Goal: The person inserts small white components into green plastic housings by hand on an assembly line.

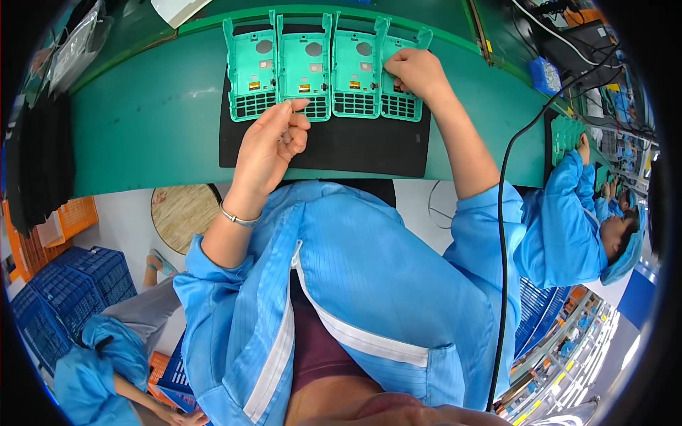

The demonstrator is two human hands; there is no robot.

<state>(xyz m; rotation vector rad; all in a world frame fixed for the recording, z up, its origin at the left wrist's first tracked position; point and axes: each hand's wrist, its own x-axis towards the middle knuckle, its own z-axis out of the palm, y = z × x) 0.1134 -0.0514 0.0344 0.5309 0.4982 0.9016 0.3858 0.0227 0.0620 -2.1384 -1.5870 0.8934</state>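
Four green casings (304, 65), the rightmost casing (388, 89) beneath right-hand fingers (403, 61).

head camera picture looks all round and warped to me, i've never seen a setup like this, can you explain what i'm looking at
There is no machine doing the work here, just a person's two bare hands. The one picture comes from a wide fisheye camera worn on the head, looking down, so straight edges bend near the rim.

On the green bench lies a black mat, with four green plastic cases in a row. The right hand is at the rightmost case; the left hand is by the lower end of the second from the left. Whether either grips anything, I can't tell.
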